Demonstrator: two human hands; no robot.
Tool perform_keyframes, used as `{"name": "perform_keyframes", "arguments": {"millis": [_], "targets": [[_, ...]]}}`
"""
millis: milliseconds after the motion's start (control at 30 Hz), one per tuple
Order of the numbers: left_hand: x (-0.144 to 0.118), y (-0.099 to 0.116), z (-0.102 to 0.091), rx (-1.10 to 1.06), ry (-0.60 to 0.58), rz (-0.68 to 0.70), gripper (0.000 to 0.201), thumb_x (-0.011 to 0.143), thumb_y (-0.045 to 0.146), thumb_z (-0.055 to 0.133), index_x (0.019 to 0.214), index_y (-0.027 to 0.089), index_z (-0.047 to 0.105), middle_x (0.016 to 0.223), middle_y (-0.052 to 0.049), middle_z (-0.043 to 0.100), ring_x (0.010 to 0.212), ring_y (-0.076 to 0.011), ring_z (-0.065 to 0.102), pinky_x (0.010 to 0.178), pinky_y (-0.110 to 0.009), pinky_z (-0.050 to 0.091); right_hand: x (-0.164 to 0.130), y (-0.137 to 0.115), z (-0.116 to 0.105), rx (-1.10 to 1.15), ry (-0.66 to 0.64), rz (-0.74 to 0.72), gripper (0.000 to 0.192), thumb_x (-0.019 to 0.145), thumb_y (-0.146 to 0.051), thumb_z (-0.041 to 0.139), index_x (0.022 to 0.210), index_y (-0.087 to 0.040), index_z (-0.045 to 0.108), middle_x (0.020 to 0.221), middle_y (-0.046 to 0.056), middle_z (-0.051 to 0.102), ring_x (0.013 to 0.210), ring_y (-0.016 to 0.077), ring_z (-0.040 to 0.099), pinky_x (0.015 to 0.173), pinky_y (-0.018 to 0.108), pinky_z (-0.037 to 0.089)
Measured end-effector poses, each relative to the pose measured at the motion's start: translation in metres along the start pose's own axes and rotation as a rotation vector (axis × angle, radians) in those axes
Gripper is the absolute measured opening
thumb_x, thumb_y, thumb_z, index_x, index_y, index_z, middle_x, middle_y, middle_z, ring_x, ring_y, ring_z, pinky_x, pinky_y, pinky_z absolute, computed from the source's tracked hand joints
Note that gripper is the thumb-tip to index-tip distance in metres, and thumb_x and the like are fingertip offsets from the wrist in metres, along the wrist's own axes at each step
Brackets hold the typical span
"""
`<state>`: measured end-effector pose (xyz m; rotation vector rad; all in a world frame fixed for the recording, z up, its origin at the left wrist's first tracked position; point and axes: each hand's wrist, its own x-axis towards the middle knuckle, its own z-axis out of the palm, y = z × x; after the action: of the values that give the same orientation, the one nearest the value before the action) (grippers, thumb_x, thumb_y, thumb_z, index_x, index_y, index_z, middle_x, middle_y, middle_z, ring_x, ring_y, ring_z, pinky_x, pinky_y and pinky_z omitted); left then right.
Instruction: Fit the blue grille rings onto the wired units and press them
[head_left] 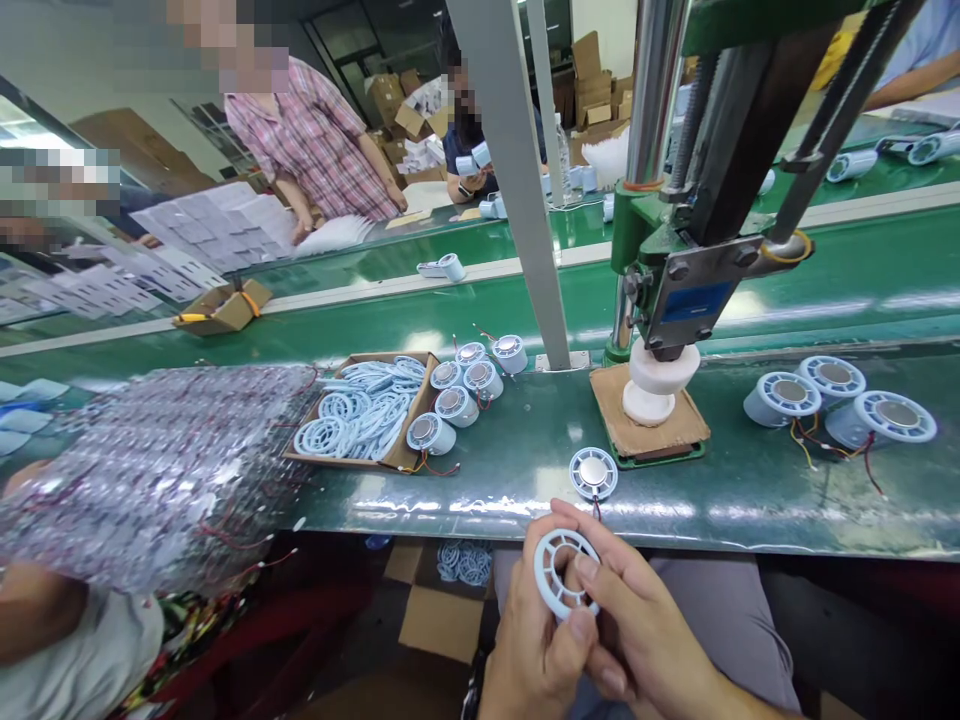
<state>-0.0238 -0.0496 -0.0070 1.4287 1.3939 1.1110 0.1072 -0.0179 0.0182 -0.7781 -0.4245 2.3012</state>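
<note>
left hand [529,640] and right hand [645,640]: both closed together on one pale blue slotted ring [562,575], held low over the lap, just off the near edge of the green bench [525,440]. just beyond: single round speaker unit [593,473] on the bench. further: press [664,330] with white foot on cardboard pad [649,425]; open box of rings [360,410]; wired units either side.
</note>
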Motion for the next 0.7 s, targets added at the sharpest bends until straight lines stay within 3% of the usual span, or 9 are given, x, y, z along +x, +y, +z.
{"name": "perform_keyframes", "arguments": {"millis": [200,433,700], "targets": [[0.004,-0.001,0.012,-0.016,0.101,-0.006,0.066,0.09,0.071,0.04,0.122,0.017,0.061,0.095,-0.009,0.07,0.084,-0.0261,0.065,0.077,-0.036,0.051,0.002,0.006,0.001,0.02,0.045,-0.011,0.097,0.077,-0.057,0.076,0.155,-0.025,0.028,0.068,-0.005,0.059,0.033,-0.0011,0.036,0.031,0.009,0.025],[0.006,-0.002,0.017,-0.094,0.2,-0.082,0.063,0.097,0.064,0.028,0.114,0.018,0.066,0.091,-0.01,0.072,0.085,-0.0268,0.066,0.078,-0.037,0.052,0.001,0.008,0.005,-0.043,0.051,-0.041,0.108,0.08,-0.064,0.07,0.159,-0.017,0.013,0.041,-0.011,0.045,0.032,0.0036,0.032,0.032,0.009,0.026],[0.003,-0.005,0.019,-0.167,0.216,-0.168,0.069,0.096,0.069,0.024,0.119,0.018,0.065,0.086,-0.008,0.071,0.075,-0.0232,0.064,0.074,-0.033,0.053,0.0,0.005,0.005,-0.037,0.073,-0.02,0.108,0.077,-0.064,0.072,0.159,-0.021,0.015,0.052,-0.008,0.053,0.032,0.004,0.039,0.031,0.009,0.028]]}}
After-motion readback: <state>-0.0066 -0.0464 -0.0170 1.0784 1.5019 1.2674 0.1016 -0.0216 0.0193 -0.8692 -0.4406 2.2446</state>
